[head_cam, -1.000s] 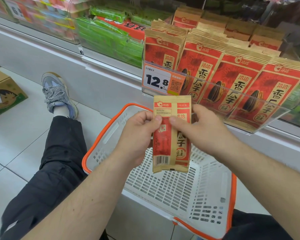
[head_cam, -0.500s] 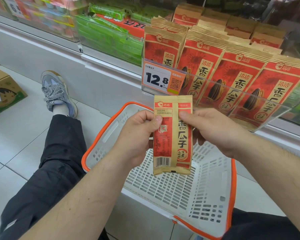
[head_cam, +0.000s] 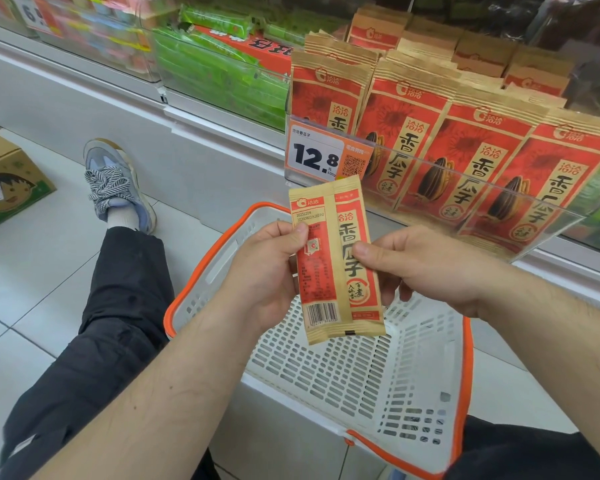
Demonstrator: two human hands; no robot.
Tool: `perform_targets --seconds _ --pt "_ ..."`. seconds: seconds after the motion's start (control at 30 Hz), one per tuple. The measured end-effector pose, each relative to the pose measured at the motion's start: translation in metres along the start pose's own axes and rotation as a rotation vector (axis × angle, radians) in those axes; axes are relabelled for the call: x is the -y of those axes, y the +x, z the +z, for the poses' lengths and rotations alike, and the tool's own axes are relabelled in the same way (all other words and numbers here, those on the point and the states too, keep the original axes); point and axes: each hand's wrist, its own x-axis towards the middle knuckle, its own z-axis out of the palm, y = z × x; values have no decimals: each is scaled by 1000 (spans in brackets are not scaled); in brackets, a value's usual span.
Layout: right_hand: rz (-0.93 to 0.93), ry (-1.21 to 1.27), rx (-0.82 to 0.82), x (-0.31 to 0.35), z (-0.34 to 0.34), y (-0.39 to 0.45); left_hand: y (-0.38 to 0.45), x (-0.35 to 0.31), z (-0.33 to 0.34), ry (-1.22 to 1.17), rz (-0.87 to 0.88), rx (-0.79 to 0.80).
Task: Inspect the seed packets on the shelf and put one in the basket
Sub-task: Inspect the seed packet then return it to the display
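Holding one seed packet [head_cam: 336, 261] upright over the basket [head_cam: 326, 375], the left hand [head_cam: 267, 271] pinches its left edge and the right hand [head_cam: 426, 268] pinches its right edge, so the back panel with dates and barcode faces up for reading. More seed packets [head_cam: 465, 161] stand along the shelf [head_cam: 222, 161] front edge, behind the price tag [head_cam: 323, 157].

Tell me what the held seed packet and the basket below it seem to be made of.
Seed packet: likely kraft-style paper or paper-look film, matte tan with red print; it has a flat back seam and shows little glare. Basket: moulded plastic, white and smooth with rows of slots, under an orange rim that also looks plastic. Left hand and right hand both pinch the packet.
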Motion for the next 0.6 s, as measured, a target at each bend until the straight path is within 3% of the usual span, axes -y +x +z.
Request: perform_targets --seconds 0.27,0.6 --pt "-53 -27 111 0 1 -4 2 1 -1 -70 -29 -24" --pt "-91 -21 133 0 2 -5 4 0 -3 -49 -63 -25"
